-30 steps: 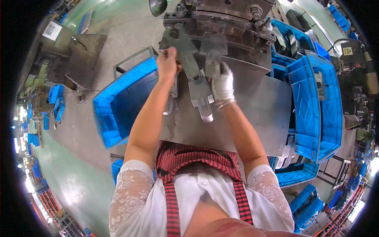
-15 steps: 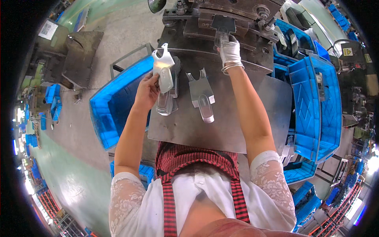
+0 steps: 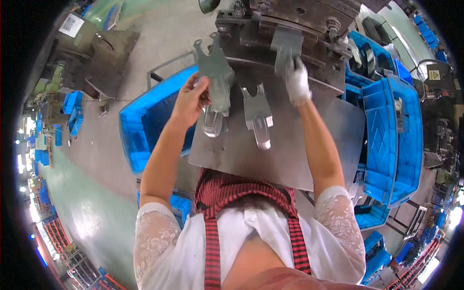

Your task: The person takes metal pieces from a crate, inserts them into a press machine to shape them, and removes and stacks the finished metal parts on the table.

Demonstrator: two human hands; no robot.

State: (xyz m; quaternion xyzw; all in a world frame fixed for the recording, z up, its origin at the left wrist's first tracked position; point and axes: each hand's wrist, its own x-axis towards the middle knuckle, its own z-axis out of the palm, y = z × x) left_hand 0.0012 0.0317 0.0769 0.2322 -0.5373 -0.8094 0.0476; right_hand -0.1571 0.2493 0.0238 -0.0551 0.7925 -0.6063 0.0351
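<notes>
Here in the head view, the left hand [image 3: 191, 101] is grasping a forked grey plate [image 3: 215, 65] on the left, in front of a stack [image 3: 212, 124] of similar pieces; whether they touch, I can't tell. Over to the far right, the gloved right hand [image 3: 298, 84] is at the near end of a second plate [image 3: 289, 43] at the dark press [image 3: 309, 17]; blur hides whether it grips. Looks part-way, I'd judge: one piece is up and not yet laid down, another is at the press, and a lone plate [image 3: 256, 107] lies mid-table [image 3: 299, 145].
</notes>
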